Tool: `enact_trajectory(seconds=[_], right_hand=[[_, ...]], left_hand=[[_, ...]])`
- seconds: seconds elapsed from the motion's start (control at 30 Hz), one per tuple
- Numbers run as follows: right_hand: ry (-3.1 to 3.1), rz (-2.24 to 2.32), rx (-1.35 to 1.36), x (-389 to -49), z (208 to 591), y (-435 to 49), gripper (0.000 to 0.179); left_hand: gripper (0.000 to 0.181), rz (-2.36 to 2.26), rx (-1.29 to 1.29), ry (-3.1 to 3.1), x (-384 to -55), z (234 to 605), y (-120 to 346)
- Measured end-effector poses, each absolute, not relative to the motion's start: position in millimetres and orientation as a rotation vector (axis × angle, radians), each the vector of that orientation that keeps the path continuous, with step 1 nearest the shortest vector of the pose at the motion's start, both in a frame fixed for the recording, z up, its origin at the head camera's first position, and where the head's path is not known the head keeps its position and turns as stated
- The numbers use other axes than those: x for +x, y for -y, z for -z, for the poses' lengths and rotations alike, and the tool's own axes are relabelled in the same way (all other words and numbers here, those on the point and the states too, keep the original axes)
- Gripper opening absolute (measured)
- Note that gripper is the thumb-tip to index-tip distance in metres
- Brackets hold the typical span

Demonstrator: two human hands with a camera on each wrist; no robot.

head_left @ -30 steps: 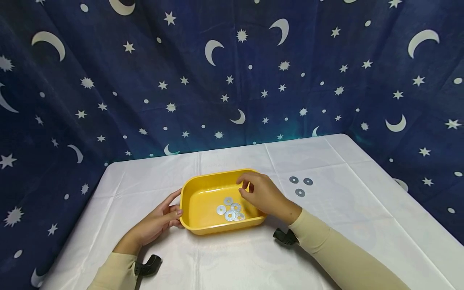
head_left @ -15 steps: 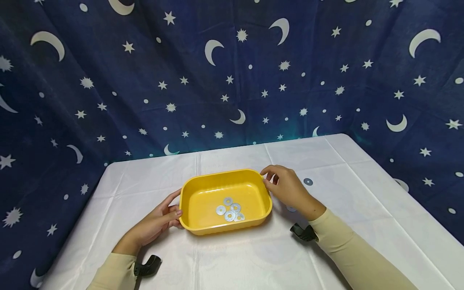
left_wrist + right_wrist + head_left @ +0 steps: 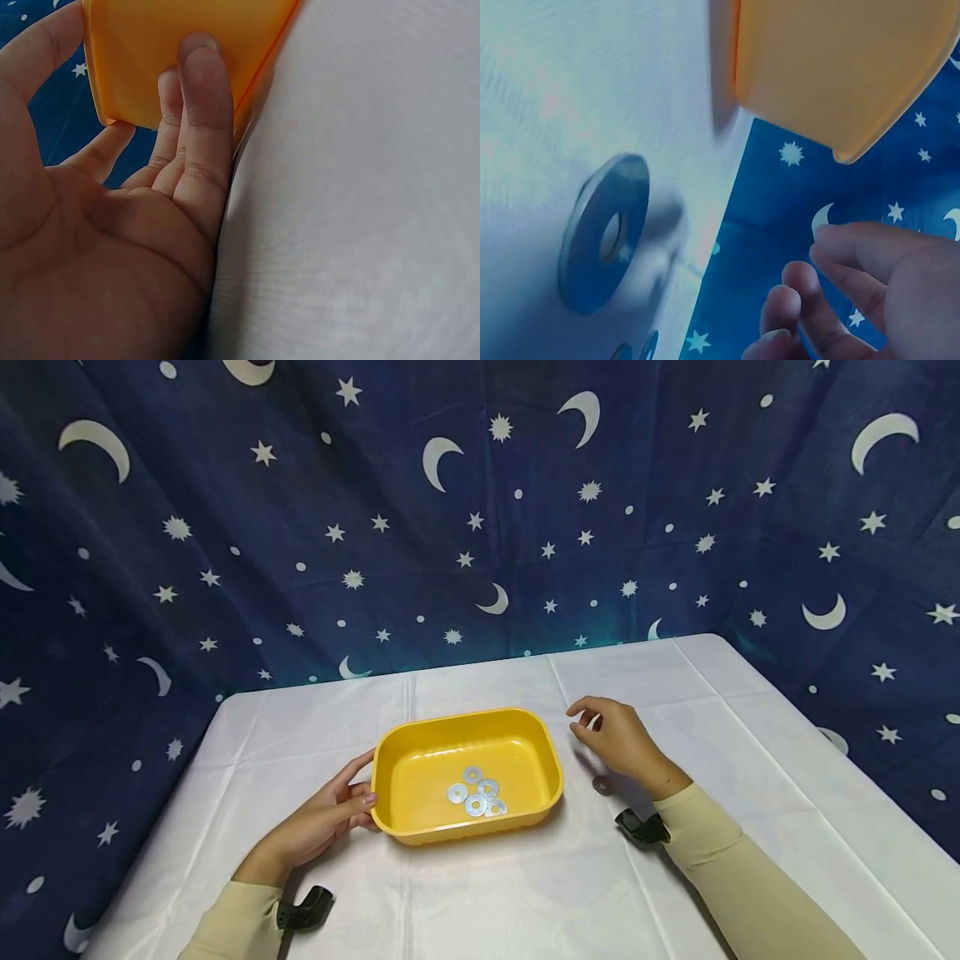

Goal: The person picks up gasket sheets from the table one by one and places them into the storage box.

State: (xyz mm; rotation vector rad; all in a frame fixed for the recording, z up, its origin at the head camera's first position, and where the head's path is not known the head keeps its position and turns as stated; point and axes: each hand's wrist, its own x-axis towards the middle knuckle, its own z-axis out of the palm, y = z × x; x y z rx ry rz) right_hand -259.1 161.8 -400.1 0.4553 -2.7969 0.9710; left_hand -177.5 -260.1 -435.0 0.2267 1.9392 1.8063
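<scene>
The yellow plastic tray (image 3: 420, 822) sits on the white cloth, with several flat metal washers (image 3: 476, 806) on its floor. My left hand (image 3: 322, 822) holds the tray's left end, thumb over the rim and fingers against the outer wall. In the left wrist view those fingers (image 3: 206, 112) lie along the tray wall. To the right of the tray, my right hand (image 3: 618, 739) is above the cloth with loosely bent fingers and nothing seen between them. A loose washer (image 3: 602, 786) shows beneath that hand; the right wrist view shows a large near washer (image 3: 604, 232) and two partly cut off.
The white-clothed table (image 3: 480, 902) has its far edge against a dark blue curtain (image 3: 480, 527) with moons and stars. Black wrist camera mounts (image 3: 306, 910) stick out under both wrists. Beige sleeves (image 3: 750, 877) cover the forearms.
My right hand has moved from over the tray out to the right, past its right rim, above the loose washers, which it now partly covers. The left hand has stayed on the tray.
</scene>
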Motion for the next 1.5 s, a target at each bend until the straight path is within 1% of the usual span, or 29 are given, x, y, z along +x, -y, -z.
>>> enact_trajectory(seconds=[0.2, 0.6, 0.73, 0.97, 1.23, 1.5], right_hand=[[2.838, -0.958, 0.413, -263.9, 406.5, -174.0, 0.021], [3.006, -1.010, 0.286, -273.1, 414.6, -197.8, 0.025], [3.054, -0.935, 0.258, -274.0, 415.6, -204.5, 0.027], [3.081, -0.853, 0.292, -277.5, 418.8, -212.8, 0.027], [3.126, -0.849, 0.274, -278.9, 420.5, -213.6, 0.028], [3.126, -0.807, 0.317, -277.6, 419.3, -213.6, 0.028]], left_hand=[[0.068, -1.804, 0.248, -1.941, -177.2, 434.5, 261.0], [0.067, -1.762, 0.183, -1.987, -176.4, 431.7, 259.3], [0.067, -1.762, 0.186, -1.985, -176.7, 432.6, 259.0], [0.067, -1.773, 0.193, -1.970, -176.6, 432.2, 259.7], [0.067, -1.776, 0.195, -1.972, -176.8, 432.9, 260.3], [0.068, -1.790, 0.188, -1.961, -176.7, 432.5, 259.8]])
